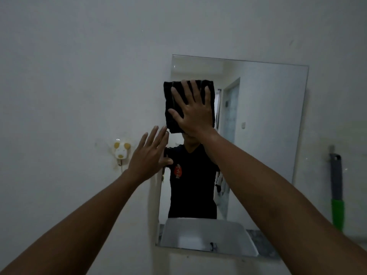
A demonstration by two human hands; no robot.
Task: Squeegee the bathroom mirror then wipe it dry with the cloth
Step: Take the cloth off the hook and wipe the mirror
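A frameless rectangular mirror [268, 120] hangs on the pale wall. A folded black cloth [174, 108] lies flat against its upper left part. My right hand [193, 112] presses the cloth to the glass with the palm, fingers spread. My left hand [149, 157] rests flat on the mirror's left edge, lower down, fingers apart and holding nothing. A squeegee [336, 187] with a grey shaft and green handle hangs on the wall to the right of the mirror.
A small white and yellow animal-shaped hook [121, 150] sticks to the wall left of the mirror. The mirror reflects a person in a dark shirt, a white basin and a doorway.
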